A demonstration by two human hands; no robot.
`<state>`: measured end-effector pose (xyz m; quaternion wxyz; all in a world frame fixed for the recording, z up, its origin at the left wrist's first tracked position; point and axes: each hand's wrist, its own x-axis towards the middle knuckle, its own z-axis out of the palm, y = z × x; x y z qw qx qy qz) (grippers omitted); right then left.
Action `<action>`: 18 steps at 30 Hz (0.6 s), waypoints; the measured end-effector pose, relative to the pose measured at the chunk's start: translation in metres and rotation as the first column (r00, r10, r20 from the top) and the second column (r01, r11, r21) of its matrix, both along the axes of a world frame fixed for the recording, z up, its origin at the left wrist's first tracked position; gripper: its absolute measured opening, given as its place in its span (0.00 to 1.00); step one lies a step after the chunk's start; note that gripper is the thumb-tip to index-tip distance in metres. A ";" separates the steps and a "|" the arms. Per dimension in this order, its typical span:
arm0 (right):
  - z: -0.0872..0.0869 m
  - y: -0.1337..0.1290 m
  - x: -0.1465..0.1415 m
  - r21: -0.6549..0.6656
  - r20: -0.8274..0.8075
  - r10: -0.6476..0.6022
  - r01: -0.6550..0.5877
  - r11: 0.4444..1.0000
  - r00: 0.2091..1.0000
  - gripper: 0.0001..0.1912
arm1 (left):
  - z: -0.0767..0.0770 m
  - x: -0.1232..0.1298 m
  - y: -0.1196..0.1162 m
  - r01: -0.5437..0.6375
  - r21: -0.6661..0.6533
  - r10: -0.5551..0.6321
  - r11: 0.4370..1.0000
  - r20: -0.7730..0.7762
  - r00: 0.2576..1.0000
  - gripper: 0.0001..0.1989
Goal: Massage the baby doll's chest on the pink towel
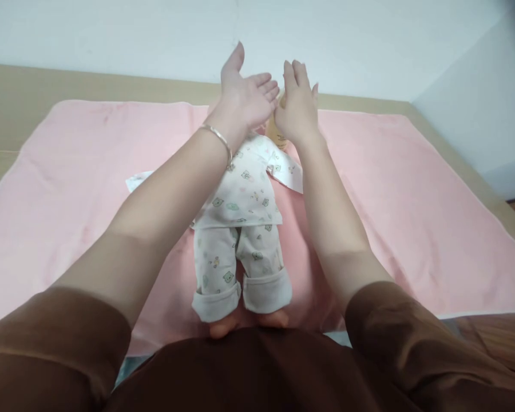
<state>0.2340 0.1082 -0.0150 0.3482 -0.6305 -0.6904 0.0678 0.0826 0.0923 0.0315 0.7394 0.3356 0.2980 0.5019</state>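
Across the wooden table (8,91) lies a pink blanket (412,200), and at its centre a baby doll (240,229) in printed pyjamas rests on its back, long axis running twelve to six, feet toward the person. Both hands hover empty over its head end, left hand (246,100) and right hand (298,103) spread wide, about equally near. A bangle (218,137) circles the left wrist.

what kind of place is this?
Probably a home bedroom or nursery corner: a pink blanket spread over a wooden surface against plain white walls, with a baby doll in printed pajamas lying on it.
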 end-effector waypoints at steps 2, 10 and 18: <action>0.002 -0.006 0.001 0.002 -0.007 0.056 -0.056 0.998 0.998 0.52 | -0.002 -0.015 -0.025 0.002 0.033 0.000 0.999 -0.053 0.999 0.29; 0.051 -0.075 -0.041 -0.089 0.145 -0.113 0.127 0.988 0.983 0.45 | 0.018 -0.064 -0.111 -0.085 -0.006 0.082 0.996 -0.224 0.971 0.24; 0.079 -0.197 -0.135 -0.079 -0.104 0.343 -0.351 0.933 0.934 0.34 | 0.033 -0.061 -0.136 -0.193 0.197 0.215 0.961 -0.095 0.972 0.22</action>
